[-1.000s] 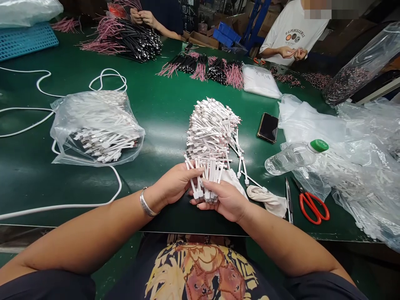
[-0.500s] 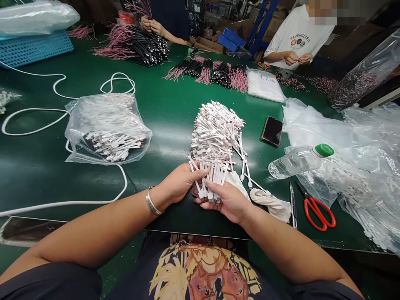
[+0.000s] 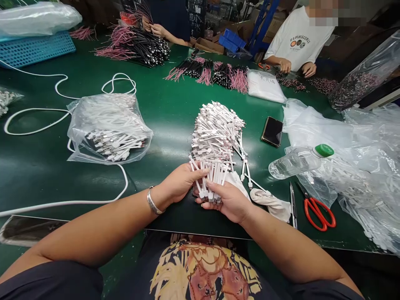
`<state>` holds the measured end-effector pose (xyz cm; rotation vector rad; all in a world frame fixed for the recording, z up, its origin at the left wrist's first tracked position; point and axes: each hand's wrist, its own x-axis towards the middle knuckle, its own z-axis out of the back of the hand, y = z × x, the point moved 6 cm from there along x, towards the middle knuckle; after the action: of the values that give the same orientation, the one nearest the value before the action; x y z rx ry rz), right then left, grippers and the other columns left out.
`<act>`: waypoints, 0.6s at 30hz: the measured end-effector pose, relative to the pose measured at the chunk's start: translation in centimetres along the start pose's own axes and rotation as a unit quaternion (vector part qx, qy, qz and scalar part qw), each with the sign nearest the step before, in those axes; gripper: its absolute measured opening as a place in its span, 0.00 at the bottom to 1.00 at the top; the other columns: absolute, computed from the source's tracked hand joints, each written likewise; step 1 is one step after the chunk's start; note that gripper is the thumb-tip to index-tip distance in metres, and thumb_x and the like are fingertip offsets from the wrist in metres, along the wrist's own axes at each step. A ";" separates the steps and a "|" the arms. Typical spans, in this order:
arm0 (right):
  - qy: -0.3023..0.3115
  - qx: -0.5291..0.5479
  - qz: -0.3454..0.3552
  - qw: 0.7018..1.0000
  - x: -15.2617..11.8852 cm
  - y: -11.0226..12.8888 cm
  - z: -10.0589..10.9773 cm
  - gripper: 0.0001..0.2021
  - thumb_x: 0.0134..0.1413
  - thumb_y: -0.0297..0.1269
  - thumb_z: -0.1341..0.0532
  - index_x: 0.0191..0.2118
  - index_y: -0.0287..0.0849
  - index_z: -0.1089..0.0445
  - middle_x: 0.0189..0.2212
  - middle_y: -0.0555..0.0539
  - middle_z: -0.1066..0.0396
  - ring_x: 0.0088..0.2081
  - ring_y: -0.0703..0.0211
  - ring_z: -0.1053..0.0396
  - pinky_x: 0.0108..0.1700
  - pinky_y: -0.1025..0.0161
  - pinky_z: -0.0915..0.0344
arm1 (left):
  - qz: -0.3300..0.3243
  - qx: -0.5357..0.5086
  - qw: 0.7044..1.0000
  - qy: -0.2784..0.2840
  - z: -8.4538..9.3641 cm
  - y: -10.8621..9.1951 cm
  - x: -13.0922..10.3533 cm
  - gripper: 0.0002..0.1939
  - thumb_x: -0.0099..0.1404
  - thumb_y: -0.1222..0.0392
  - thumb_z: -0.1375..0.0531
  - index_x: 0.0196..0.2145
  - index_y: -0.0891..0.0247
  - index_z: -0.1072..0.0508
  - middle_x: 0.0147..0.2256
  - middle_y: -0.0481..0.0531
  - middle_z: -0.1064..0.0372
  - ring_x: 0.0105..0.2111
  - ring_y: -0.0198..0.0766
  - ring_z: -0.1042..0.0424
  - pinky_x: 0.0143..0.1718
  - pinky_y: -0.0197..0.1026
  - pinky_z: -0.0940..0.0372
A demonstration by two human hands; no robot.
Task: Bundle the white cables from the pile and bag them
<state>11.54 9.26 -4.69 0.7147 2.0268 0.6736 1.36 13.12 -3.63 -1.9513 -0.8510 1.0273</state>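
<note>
A fanned bunch of short white cables (image 3: 214,173) lies across both my hands, its metal plug ends pointing toward me. My left hand (image 3: 184,180) grips the bunch from the left, thumb on top. From the right, my right hand (image 3: 229,198) holds the same bunch, its thumb over the cables and fingers beneath. Right behind my hands is a large pile of white cables (image 3: 215,129) on the green table (image 3: 168,100). A few loose cables (image 3: 246,164) lie at the pile's right side.
Left stands an open plastic bag of cables (image 3: 109,127). Rightward are a phone (image 3: 272,131), bottle (image 3: 293,161), white cloth (image 3: 271,203), tweezers (image 3: 293,204), red-handled scissors (image 3: 319,212) and plastic bags (image 3: 359,162). Two people work across the table beside black-and-pink cable bundles (image 3: 140,46).
The hands of the person in the white shirt have moved apart and down to the table. My own hands and the bunch have barely moved.
</note>
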 end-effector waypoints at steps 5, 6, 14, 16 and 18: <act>0.001 -0.002 0.003 1.000 0.1 0.0 0.0 0.12 0.58 0.40 0.42 0.45 0.39 0.30 0.36 0.43 0.25 0.31 0.61 0.25 0.29 0.71 0.29 | 0.003 -0.002 1.000 -0.012 0.2 0.1 0.1 0.12 0.58 0.53 0.38 0.33 0.66 0.30 0.23 0.48 0.33 0.19 0.29 0.38 0.20 0.33 0.43; -0.003 -0.006 0.006 1.000 0.2 0.0 0.1 0.13 0.57 0.40 0.42 0.44 0.40 0.30 0.36 0.43 0.25 0.31 0.61 0.25 0.29 0.70 0.29 | 0.002 -0.003 1.000 -0.017 0.2 0.1 0.1 0.12 0.58 0.53 0.38 0.34 0.66 0.30 0.24 0.48 0.32 0.19 0.30 0.37 0.20 0.34 0.43; -0.053 -0.137 0.045 0.988 0.0 0.9 1.1 0.17 0.55 0.46 0.41 0.46 0.43 0.32 0.33 0.46 0.27 0.32 0.61 0.28 0.27 0.68 0.30 | -0.006 -0.027 0.999 -0.026 0.2 -0.2 0.2 0.13 0.59 0.54 0.38 0.31 0.69 0.28 0.26 0.53 0.28 0.23 0.35 0.30 0.25 0.37 0.35; -0.052 -0.198 0.064 0.977 -0.1 1.7 1.6 0.17 0.53 0.48 0.40 0.43 0.42 0.30 0.33 0.46 0.28 0.33 0.60 0.29 0.26 0.67 0.31 | 0.006 -0.046 0.998 -0.053 0.5 -0.2 0.2 0.11 0.59 0.56 0.37 0.33 0.69 0.27 0.28 0.54 0.26 0.26 0.36 0.28 0.30 0.38 0.32; -0.073 -0.233 0.089 0.966 -0.2 2.8 2.4 0.17 0.52 0.50 0.39 0.37 0.40 0.29 0.31 0.46 0.29 0.31 0.62 0.31 0.26 0.68 0.33 | 0.028 -0.066 0.994 -0.083 0.9 -0.2 0.1 0.10 0.58 0.59 0.37 0.34 0.69 0.26 0.30 0.56 0.25 0.29 0.38 0.26 0.32 0.40 0.31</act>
<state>14.33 11.47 -3.79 0.6451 1.5947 1.1212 0.61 13.55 -3.84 -2.0309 -0.9832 1.2062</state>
